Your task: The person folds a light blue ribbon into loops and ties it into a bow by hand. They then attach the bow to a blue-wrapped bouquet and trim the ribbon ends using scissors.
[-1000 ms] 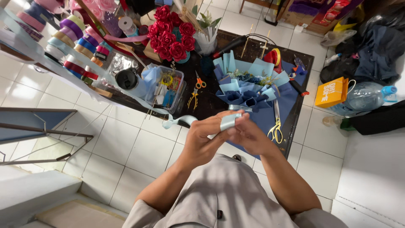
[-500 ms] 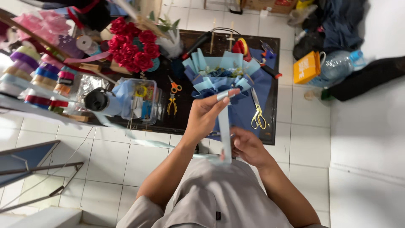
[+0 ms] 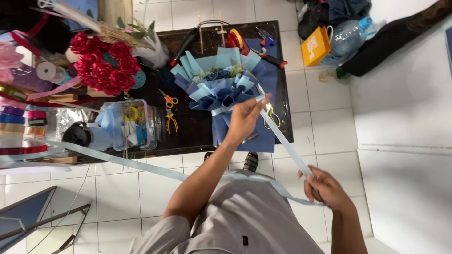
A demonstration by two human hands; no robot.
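Head view, near to far. Nearest, the person's grey-clad torso fills the bottom edge. The right hand (image 3: 325,188), low and to the right, closes its fingers around a pale blue ribbon (image 3: 285,143); the left hand (image 3: 245,117), raised farther off, pinches the same ribbon between thumb and fingertips. Between the hands the ribbon runs taut and straight; below the right hand it loops leftward across the body and trails away to the far left, toward the ribbon spools (image 3: 19,117), so it appears uncut from its supply. Beyond the hands, on the dark table (image 3: 188,127), lies a blue bouquet (image 3: 223,82), already wrapped in layered light and dark blue paper with a pale band at its neck; no finished bow shows on it. Judged from this, wrapping is done, and measuring, cutting and tying the ribbon remain. Gold-handled scissors (image 3: 269,113) lie just beside the bouquet; orange scissors (image 3: 168,100) and a clear plastic box (image 3: 129,124) lie left. Farthest left stands a red rose arrangement (image 3: 101,68).
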